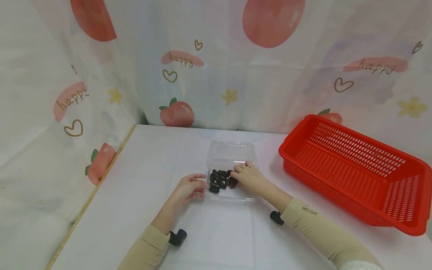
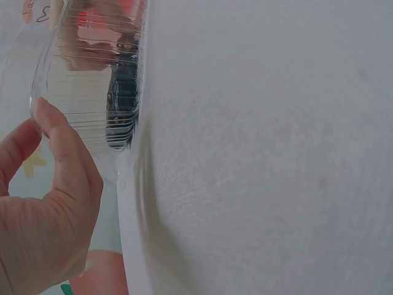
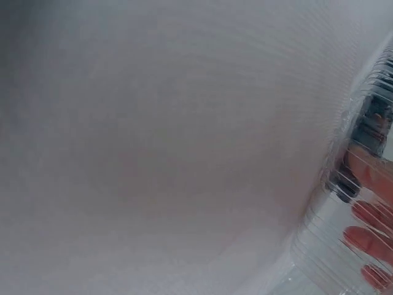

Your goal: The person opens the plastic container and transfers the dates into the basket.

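Observation:
A clear plastic box (image 1: 233, 195) stands on the white table with its lid (image 1: 233, 150) folded back. Inside, several dark, wrinkled dates (image 1: 214, 184) lie mostly toward the left and middle. My left hand (image 1: 193, 187) is at the box's left wall. In the left wrist view, thumb and fingertip pinch its rim. My right hand (image 1: 249, 177) reaches into the box from the right, its fingers among the dates. Through the ribbed wall in the right wrist view, one fingertip (image 3: 365, 169) touches a dark date (image 3: 345, 184), while the other fingers are spread apart.
A red perforated basket (image 1: 337, 187) stands at the table's right side. Printed cloth (image 1: 216, 90) hangs behind and to the left. The table's left edge (image 1: 98, 187) is a yellowish strip.

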`<state>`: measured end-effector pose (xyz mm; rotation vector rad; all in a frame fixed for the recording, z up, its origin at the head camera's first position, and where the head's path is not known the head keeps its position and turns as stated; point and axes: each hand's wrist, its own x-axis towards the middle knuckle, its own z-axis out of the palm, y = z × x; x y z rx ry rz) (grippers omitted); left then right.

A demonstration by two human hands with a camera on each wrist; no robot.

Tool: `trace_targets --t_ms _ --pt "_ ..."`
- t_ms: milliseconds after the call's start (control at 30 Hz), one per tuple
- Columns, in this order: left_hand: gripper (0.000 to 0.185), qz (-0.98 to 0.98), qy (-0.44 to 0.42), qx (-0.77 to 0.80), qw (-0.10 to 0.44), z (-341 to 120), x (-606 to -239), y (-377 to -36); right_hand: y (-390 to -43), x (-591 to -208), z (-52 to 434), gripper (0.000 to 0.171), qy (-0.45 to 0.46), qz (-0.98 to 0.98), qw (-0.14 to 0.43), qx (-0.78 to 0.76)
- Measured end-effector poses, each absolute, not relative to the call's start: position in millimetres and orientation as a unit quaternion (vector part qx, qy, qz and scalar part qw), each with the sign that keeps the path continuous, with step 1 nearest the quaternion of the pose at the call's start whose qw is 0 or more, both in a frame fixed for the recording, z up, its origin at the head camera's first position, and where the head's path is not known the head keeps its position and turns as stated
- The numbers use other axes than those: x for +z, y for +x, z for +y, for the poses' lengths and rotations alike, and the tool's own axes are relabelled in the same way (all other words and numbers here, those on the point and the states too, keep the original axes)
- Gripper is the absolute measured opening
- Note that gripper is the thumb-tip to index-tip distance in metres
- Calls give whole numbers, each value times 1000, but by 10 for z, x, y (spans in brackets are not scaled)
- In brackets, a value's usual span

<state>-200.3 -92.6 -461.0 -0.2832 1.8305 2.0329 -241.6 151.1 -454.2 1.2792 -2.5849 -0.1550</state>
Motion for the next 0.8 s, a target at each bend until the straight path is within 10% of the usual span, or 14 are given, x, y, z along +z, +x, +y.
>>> trace_targets --t_ms 800 --pt "40 648 -113 727 194 -923 -4620 -2023 -2405 -4521 1496 24 443 -885 132 -61"
